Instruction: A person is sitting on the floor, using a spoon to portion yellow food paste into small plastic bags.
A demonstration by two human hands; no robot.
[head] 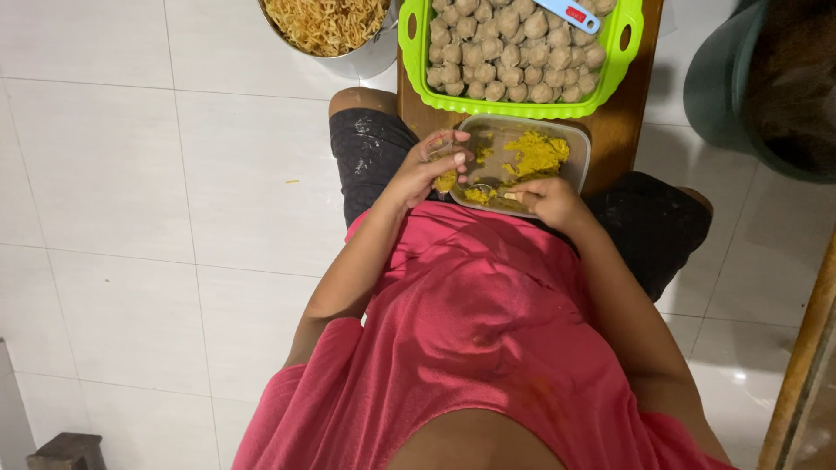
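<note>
While left hand (433, 165) cups small yellow lump over clear container (579, 157) on lap, right hand (544, 198) grips spoon (489, 187) in yellow filling (535, 154). Risk: container perches half on wooden board (623, 130), could tip; sticky lump may drop onto floor tiles (131, 174).

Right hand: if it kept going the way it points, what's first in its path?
The right hand points up-left across the clear rectangular plastic container. It would likely first meet the yellow paste inside, though the left hand sits close by; depth is unclear.
</note>
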